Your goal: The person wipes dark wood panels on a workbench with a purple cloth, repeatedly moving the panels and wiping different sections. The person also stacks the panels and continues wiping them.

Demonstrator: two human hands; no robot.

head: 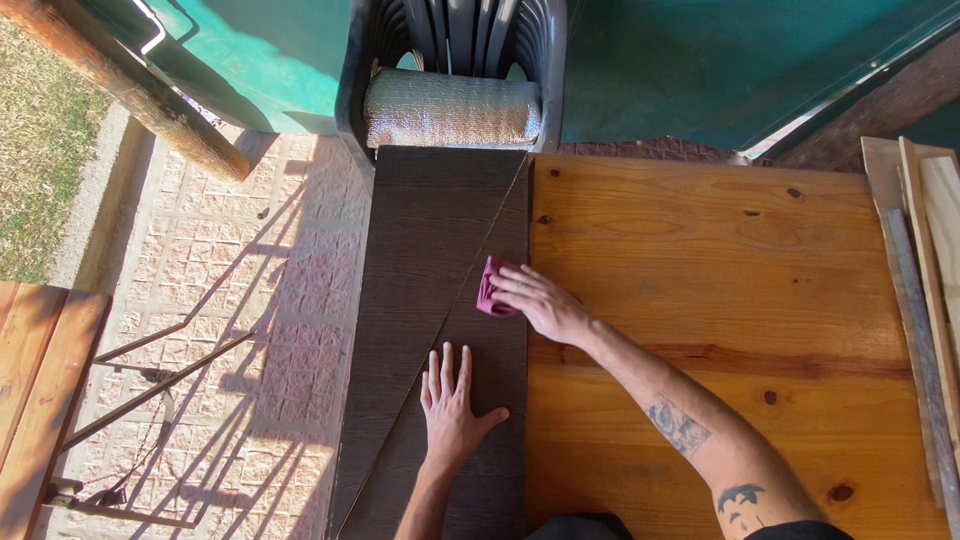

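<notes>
A long dark brown board (430, 230) lies along the left edge of a varnished pine table (720, 270). My left hand (450, 405) rests flat on the near part of the board, fingers spread, holding nothing. My right hand (540, 300) presses a small pink-red cloth (490, 288) against the board's right side, near its middle. A thin diagonal line runs across the board from far right to near left.
A stack of dark plastic chairs (455, 40) with a silvery roll (450, 110) on the seat stands at the board's far end. Loose wooden slats (925, 280) lie on the table's right edge. Brick paving (250, 330), a log post (130, 85) and a wooden bench (35, 380) are at left.
</notes>
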